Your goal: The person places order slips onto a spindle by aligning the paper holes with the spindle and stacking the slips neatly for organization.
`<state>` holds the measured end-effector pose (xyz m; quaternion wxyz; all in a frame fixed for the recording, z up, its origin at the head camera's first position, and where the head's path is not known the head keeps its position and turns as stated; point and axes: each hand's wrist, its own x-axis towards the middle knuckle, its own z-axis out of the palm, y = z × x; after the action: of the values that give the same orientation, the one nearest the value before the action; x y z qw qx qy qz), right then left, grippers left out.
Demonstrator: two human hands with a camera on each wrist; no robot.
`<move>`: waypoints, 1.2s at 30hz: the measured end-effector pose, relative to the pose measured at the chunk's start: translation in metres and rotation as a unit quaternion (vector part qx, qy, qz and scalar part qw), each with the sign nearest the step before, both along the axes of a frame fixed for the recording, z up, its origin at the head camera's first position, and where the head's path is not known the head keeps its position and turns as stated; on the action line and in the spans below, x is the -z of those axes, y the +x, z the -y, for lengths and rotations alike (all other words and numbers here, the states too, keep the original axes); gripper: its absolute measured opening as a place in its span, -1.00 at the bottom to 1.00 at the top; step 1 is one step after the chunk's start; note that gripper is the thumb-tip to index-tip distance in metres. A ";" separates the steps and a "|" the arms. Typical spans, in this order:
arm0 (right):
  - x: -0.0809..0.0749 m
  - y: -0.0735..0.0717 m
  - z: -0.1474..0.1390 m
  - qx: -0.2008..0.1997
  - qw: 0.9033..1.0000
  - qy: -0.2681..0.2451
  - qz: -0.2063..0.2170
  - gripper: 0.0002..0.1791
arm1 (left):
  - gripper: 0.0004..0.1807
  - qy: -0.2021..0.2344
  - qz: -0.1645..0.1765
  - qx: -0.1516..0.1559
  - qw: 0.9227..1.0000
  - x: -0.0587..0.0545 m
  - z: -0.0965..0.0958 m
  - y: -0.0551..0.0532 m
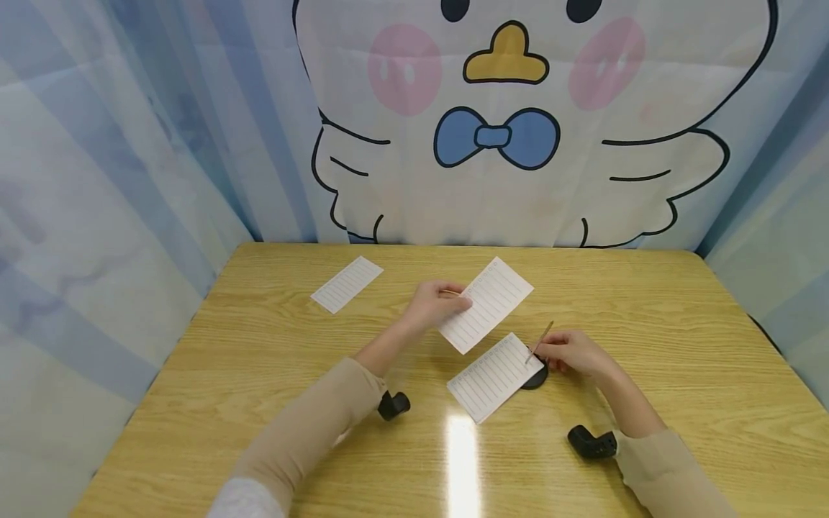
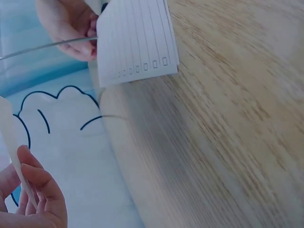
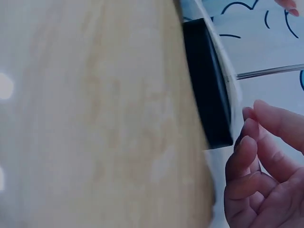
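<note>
Item: white ruled paper sheet (image 1: pixel 488 306), narrow rectangle, pinched between fingers and thumb of the left hand (image 1: pixel 439 306), raised above the tabletop. Beneath: matching white ruled papers (image 1: pixel 488 378), apparently layered, resting over a black round base (image 1: pixel 533 381) with a thin, rigid rod (image 1: pixel 541 340) at one corner. Right hand (image 1: pixel 573 350): fingers curled in beside that corner; we cannot tell whether they grip anything. Progress: we judge it partway, the raised sheet and another pale ruled slip (image 1: pixel 347 285), lying well apart, not yet joined. Around: yellowish wood-grain table (image 1: pixel 214 403). Obstacles: rod and right hand crowd the corner.
</note>
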<state>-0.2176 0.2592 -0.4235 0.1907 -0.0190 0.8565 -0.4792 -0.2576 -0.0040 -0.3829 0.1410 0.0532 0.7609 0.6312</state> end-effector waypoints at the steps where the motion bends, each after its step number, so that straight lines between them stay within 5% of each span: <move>1: -0.001 0.000 0.000 0.001 1.000 -0.009 -0.004 -0.66 | -0.62 0.003 0.001 0.006 1.000 -0.002 -0.001 0.002; 8: -0.022 -0.001 -0.002 0.020 0.997 -0.056 -0.052 -0.53 | -0.64 0.016 0.000 0.028 0.999 -0.013 -0.011 0.015; 11: -0.033 -0.001 -0.003 0.027 0.991 -0.110 -0.077 -0.67 | -0.65 0.023 0.007 0.033 0.999 -0.017 -0.015 0.020; 14: -0.046 0.002 -0.004 0.034 0.975 -0.205 -0.078 -0.83 | -0.65 0.031 0.009 0.041 0.999 -0.019 -0.020 0.024; 18: -0.061 0.008 -0.003 0.050 0.948 -0.310 -0.059 -0.82 | -0.66 0.040 -0.001 0.052 0.998 -0.020 -0.024 0.028; 22: -0.071 0.013 -0.001 0.054 0.936 -0.343 -0.053 -0.78 | -0.68 0.046 -0.003 0.058 0.997 -0.020 -0.026 0.029; 36: -0.073 0.019 0.000 0.047 0.949 -0.303 -0.074 -0.81 | -0.68 0.040 0.006 0.061 0.997 -0.018 -0.028 0.034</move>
<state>-0.1984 0.2590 -0.3503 0.0895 -0.0713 0.6829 -0.7215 -0.2234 0.0239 -0.3653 0.1820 0.1013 0.7292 0.6518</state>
